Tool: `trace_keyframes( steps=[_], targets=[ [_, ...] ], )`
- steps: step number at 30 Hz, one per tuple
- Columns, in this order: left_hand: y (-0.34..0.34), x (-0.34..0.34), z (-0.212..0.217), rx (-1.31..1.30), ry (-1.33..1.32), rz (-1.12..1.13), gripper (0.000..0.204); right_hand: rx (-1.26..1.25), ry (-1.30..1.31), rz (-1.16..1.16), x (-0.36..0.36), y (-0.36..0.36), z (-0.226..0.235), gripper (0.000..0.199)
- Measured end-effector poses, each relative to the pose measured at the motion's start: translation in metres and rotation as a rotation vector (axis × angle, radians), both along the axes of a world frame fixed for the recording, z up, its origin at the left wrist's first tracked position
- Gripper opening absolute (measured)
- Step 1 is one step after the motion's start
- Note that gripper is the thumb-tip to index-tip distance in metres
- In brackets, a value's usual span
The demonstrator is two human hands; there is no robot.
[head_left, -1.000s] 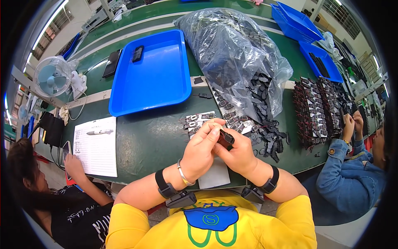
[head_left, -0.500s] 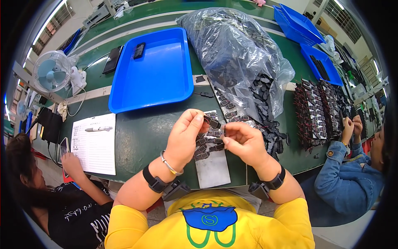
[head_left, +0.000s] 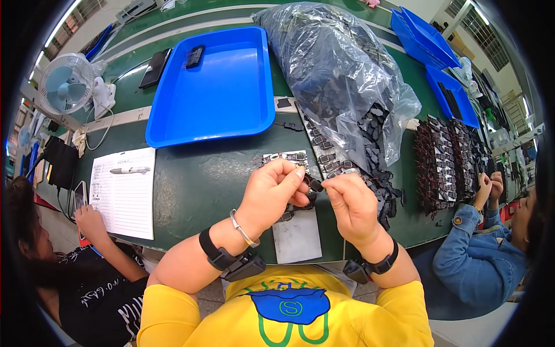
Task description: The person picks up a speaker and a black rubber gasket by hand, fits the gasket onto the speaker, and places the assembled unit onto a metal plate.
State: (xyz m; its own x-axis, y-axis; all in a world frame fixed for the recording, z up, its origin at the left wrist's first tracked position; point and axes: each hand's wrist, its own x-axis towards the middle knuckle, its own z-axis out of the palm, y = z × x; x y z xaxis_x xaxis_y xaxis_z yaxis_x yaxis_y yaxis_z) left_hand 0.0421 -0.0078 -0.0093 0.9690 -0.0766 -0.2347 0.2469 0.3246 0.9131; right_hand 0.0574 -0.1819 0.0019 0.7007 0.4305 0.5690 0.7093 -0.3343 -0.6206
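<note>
My left hand [head_left: 273,189] pinches a small black electronic part [head_left: 314,185] between thumb and fingers, over a pale board. My right hand [head_left: 354,209] is closed at the part's right end, thumb and forefinger together. Whatever its fingertips hold is too small to make out. Below my hands lies the pale board [head_left: 296,237], with several similar black parts on its far portion, partly hidden by my left hand. A second strip of black parts [head_left: 326,157] runs beside it. Loose black pieces [head_left: 384,196] are heaped to the right, by the mouth of a clear plastic bag [head_left: 347,75].
A blue tray [head_left: 208,137] with one black piece stands far left of my hands. Beyond a notebook [head_left: 124,202] with a pen, one person holds a phone. At right, a co-worker in a denim sleeve [head_left: 468,254] sits by stacked boards of wired parts [head_left: 436,168].
My right hand's fingers have come down and closed at the part's end; a small pale piece seen at them earlier no longer shows. My left hand has shifted slightly right with the part.
</note>
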Motion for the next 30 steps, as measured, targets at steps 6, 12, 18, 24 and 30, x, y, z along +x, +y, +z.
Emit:
trace_keyframes(
  steps=[6, 12, 18, 24, 30],
  targets=[
    [0.005, 0.011, -0.003, -0.203, 0.126, 0.077, 0.014, 0.022, 0.144, -0.150, 0.011, -0.006, 0.000, 0.008],
    [0.017, 0.017, -0.005, -0.258, 0.011, 0.170, 0.014, -0.086, 0.385, -0.114, 0.013, -0.028, -0.002, 0.011],
    [0.016, 0.014, -0.002, -0.244, -0.026, 0.139, 0.014, -0.397, 0.185, -0.170, -0.012, -0.021, -0.005, 0.020],
    [0.014, 0.012, -0.003, -0.251, -0.040, 0.098, 0.015, -0.580, 0.039, -0.268, -0.009, -0.004, -0.007, 0.022],
    [0.013, 0.010, 0.000, -0.256, -0.057, 0.084, 0.016, -0.827, 0.162, -0.194, -0.006, 0.002, -0.003, 0.019]
  ],
)
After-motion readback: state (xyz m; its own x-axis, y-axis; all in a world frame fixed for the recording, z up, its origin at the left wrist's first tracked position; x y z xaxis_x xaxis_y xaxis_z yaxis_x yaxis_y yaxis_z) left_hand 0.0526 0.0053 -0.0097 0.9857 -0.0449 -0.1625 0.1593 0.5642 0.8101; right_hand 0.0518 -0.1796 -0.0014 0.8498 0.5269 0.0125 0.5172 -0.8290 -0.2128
